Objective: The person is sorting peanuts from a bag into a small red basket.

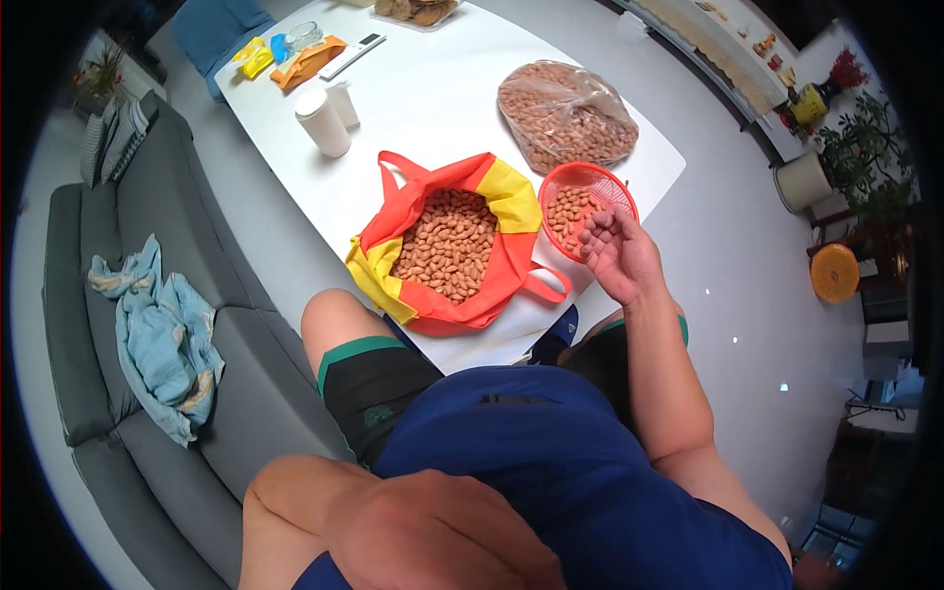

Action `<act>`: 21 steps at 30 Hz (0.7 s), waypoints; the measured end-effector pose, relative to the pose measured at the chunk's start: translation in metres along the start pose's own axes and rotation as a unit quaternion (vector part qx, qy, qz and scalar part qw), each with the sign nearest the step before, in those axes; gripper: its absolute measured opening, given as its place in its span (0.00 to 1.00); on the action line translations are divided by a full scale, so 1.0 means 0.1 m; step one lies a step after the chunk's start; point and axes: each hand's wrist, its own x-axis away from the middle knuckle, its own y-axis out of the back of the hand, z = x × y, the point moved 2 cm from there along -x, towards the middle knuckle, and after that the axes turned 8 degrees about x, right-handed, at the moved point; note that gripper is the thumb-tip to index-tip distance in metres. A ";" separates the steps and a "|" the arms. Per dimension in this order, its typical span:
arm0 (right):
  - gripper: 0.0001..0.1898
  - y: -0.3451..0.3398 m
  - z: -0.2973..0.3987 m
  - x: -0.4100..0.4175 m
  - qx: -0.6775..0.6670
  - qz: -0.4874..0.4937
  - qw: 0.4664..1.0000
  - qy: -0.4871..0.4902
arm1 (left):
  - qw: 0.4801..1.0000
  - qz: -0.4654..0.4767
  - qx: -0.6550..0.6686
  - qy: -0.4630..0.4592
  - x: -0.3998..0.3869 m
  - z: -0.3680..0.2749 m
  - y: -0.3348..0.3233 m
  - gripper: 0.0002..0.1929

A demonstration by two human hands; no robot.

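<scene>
My right hand (618, 254) hovers palm up over the near edge of a red plastic mesh basket (582, 175), its fingers loosely curled; whether something lies in them cannot be told. Peanuts (569, 210) lie in that basket. My left hand (442, 531) is large and blurred near the camera, in front of my chest, its fingers hidden. A red and yellow fabric bag (472, 317), its rim rolled down, stands on the white table (420, 96) before me, full of peanuts (446, 247). Behind the basket rests a clear plastic bag of peanuts (564, 114).
On the table stand a white cylindrical container (323, 124), a white remote control (352, 57), an orange packet (308, 63), a yellow packet (253, 58) and a glass bowl (303, 35). A grey sofa (251, 383) with a light blue cloth (166, 339) lies to my left.
</scene>
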 end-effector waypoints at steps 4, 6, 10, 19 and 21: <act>0.17 -0.12 -0.07 0.00 0.022 0.030 0.999 -0.010 | 0.978 0.168 0.019 -0.120 -0.02 0.13 0.13 0.05; 0.16 -0.13 -0.07 -0.02 0.049 0.010 0.999 0.005 | 0.978 0.159 0.037 -0.128 0.02 0.12 0.15 0.06; 0.14 0.12 0.02 -0.24 0.152 -0.055 0.983 0.087 | 0.967 0.224 -0.009 -0.124 -0.06 0.06 0.43 0.06; 0.11 0.08 0.05 -0.99 0.718 -0.113 0.646 0.232 | 0.966 -0.253 -0.041 -0.033 0.39 0.22 1.31 0.06; 0.11 0.09 -0.01 -1.09 0.747 -0.107 0.619 0.219 | 0.932 -0.351 -0.072 -0.058 0.57 0.21 1.65 0.06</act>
